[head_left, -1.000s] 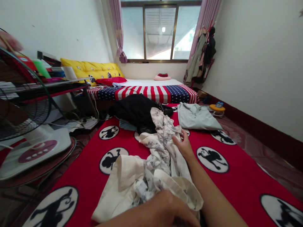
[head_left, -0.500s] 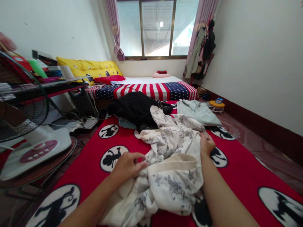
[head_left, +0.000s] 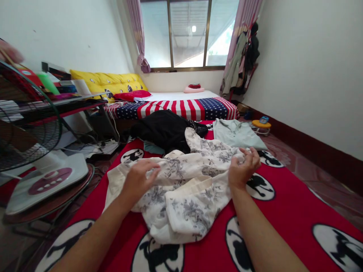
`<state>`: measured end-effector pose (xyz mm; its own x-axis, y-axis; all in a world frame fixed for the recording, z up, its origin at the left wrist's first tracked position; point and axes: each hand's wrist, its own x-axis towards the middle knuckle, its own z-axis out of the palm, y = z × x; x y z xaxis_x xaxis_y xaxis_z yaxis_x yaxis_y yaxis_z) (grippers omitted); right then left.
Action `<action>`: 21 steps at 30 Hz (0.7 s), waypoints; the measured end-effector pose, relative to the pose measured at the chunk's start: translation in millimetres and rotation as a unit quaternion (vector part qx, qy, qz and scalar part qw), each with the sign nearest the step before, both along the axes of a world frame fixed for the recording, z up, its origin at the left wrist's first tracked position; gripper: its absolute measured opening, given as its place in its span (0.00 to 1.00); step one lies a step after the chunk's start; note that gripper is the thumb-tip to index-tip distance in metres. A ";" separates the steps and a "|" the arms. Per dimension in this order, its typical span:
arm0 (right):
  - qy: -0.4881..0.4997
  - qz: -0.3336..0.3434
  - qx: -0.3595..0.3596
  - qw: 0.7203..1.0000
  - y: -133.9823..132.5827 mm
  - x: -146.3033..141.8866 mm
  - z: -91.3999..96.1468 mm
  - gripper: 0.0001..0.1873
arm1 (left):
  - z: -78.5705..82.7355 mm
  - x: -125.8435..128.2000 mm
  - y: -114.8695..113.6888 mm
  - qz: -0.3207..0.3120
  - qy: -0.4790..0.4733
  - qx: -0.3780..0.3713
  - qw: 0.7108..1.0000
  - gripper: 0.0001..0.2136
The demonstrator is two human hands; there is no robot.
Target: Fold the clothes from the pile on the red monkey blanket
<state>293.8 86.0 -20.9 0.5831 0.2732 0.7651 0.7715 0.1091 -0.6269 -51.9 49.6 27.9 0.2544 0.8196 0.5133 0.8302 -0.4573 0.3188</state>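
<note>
A white garment with grey flower print lies crumpled across the red blanket in front of me. A folded-over part with a cream band faces me. My left hand is over the garment's left part, fingers and thumb apart, slightly blurred. At its right end is my right hand, with fingers loosely curled and apart against the cloth. Behind it lies a heap of black clothing. Just beyond, on the right, a pale green shirt is laid out.
At left a fan stands by a cluttered desk. A bed with a striped, starred cover is under the window. Clothes hang on a rack at the back right, near a small yellow stool.
The floral garment is spread wider and flatter, with its left part moved up and away from me. My left hand has moved up and left; my right hand has turned, its fingers loosened.
</note>
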 end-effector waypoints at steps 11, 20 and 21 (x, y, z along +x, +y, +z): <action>-0.071 0.253 -0.072 0.962 0.5 -30.0 -4.1 0.12 | -34.4 57.5 -60.5 -0.172 0.063 -0.278 0.943 0.09; -0.056 0.339 -0.202 0.917 1.0 -34.8 -11.6 0.21 | 3.6 44.6 -60.2 -0.359 -0.021 -0.540 0.761 0.15; -0.051 0.342 -0.237 0.908 1.9 -35.0 -14.5 0.24 | 6.4 44.9 -52.2 -0.324 -0.049 -0.500 0.802 0.13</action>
<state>258.8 87.9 -35.3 0.0855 0.8571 0.5081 0.6809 0.3220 -0.6578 -7.0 -2.6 34.3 0.7914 0.5467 -0.2735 0.4699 -0.2577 0.8443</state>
